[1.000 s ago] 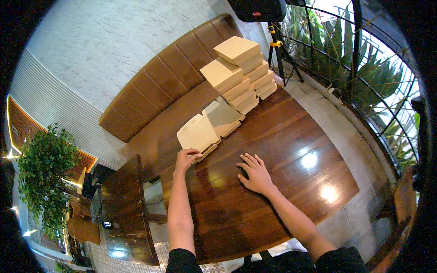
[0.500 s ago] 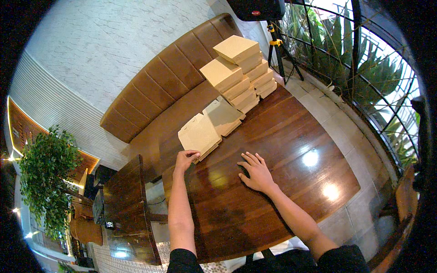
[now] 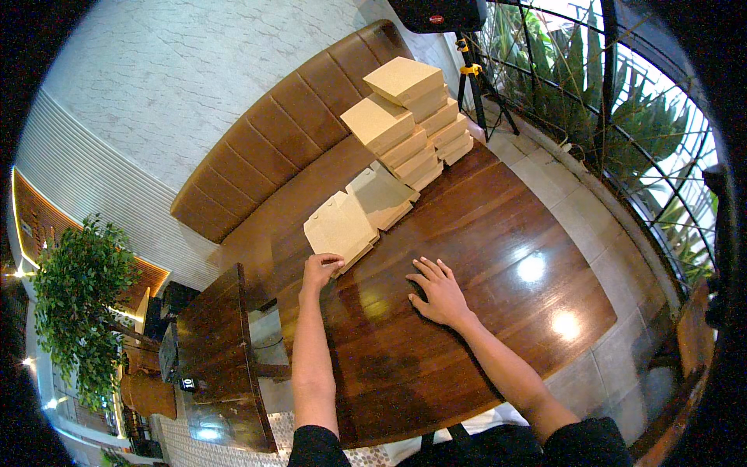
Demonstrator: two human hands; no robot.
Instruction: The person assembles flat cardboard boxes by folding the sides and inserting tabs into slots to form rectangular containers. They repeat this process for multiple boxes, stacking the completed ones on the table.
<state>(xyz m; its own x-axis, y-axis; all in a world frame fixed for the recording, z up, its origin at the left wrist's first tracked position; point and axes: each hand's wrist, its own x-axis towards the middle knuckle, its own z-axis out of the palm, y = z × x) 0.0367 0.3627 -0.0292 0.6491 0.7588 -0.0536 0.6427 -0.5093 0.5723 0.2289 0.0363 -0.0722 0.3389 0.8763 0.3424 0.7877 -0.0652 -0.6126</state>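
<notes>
A long padded brown bench (image 3: 296, 132) is seen well beyond both hands, set along a pale wall. Beneath the hands a dark polished wooden table (image 3: 498, 257) is spread, with bright light spots to the right of the right hand. A smaller dark table (image 3: 214, 342) is placed to the left of the left forearm, and a leafy green plant (image 3: 78, 303) is found further left still. Ahead of the right hand, at the table's far end, stacks of folded cardboard boxes (image 3: 412, 124) are piled. Between those stacks and the left hand, two piles of flat unfolded cardboard boxes are laid; the nearer flat cardboard pile (image 3: 340, 231) is touched at its near edge by the left hand (image 3: 319, 270), whose fingers are curled onto that edge. The right hand (image 3: 440, 292) is laid open, palm down, fingers spread on the tabletop, apart from the cardboard.
</notes>
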